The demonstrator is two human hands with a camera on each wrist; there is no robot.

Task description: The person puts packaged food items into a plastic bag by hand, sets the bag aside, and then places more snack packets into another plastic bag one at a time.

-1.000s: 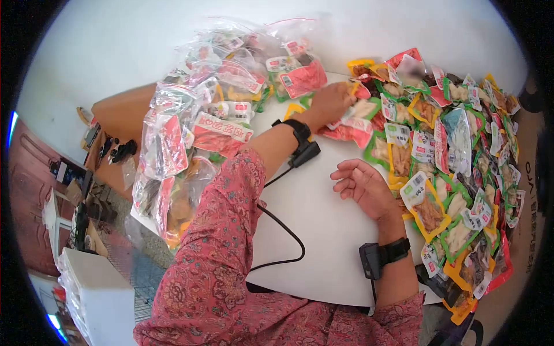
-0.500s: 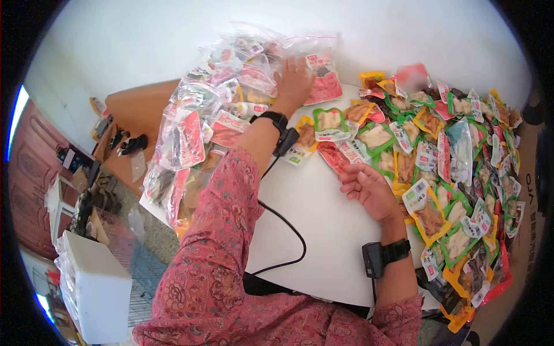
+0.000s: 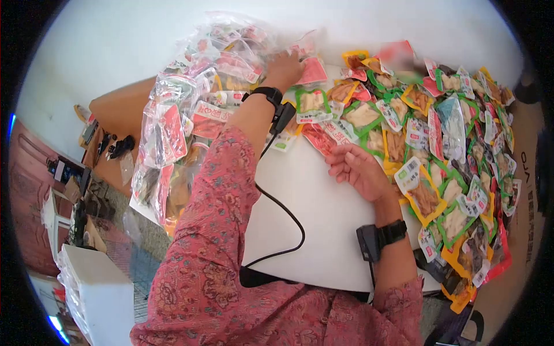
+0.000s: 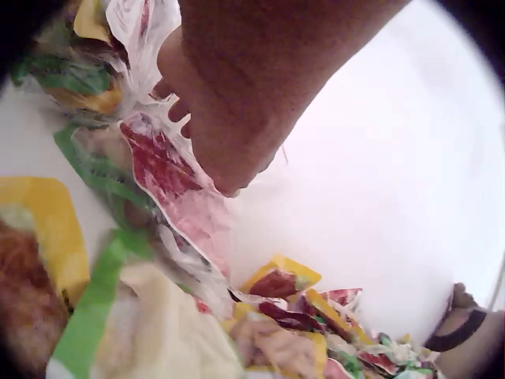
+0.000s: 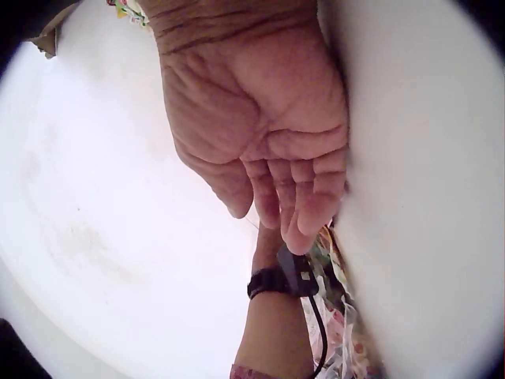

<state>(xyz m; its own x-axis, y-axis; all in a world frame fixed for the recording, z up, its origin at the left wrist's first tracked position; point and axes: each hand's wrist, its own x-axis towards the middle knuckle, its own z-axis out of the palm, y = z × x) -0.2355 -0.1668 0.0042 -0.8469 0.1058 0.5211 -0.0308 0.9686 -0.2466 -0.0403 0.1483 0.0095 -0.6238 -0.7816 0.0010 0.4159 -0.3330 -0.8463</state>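
Observation:
At the back of the white table (image 3: pixel 300 213), my left hand (image 3: pixel 284 70) grips a clear zip bag (image 3: pixel 306 43) with a red packet (image 3: pixel 314 70) inside. In the left wrist view its fingers (image 4: pixel 175 106) are curled at crumpled plastic, the rest of the grasp hidden behind the hand. My right hand (image 3: pixel 360 173) hovers palm up with loosely bent fingers, holding nothing. Just beyond it lie a red and white packet (image 3: pixel 320 138), a green-edged packet (image 3: pixel 313 105) and a yellow-edged packet (image 3: pixel 341 91), overlapping each other.
Filled clear bags (image 3: pixel 173 130) are heaped along the left side. A big pile of loose snack packets (image 3: pixel 427 179) covers the right, beside a cardboard box (image 3: pixel 522 230). A black cable (image 3: pixel 297 222) runs from the left wrist across the table.
My left hand has left the loose packets near the middle and moved back and left to the zip bag. The overlapping packets now lie uncovered. My right hand has barely moved.

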